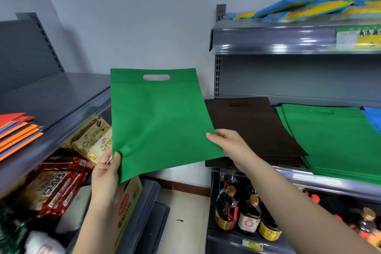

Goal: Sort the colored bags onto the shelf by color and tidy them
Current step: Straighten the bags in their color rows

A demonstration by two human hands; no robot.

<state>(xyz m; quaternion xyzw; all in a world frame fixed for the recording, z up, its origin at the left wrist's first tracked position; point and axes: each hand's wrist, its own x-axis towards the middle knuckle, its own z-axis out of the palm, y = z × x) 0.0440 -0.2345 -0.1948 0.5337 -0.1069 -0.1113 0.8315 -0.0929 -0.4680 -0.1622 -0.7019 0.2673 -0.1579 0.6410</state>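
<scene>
A flat green bag (158,117) with a cut-out handle hangs upright in the air between the two shelf units. My left hand (108,173) pinches its lower left corner and my right hand (226,142) pinches its lower right edge. On the right shelf (321,181) lie three sorted piles: dark brown bags (255,128) on the left, green bags (338,140) in the middle, and blue bags (374,118) at the frame's right edge. A mixed stack of orange, red and blue bags (17,134) lies on the left shelf (59,109).
Snack packets (92,140) and red packages (59,183) fill the level under the left shelf. Dark sauce bottles (245,210) stand below the right shelf. Blue-yellow packets (305,4) lie on the top right shelf. A tiled floor gap (185,218) runs between the units.
</scene>
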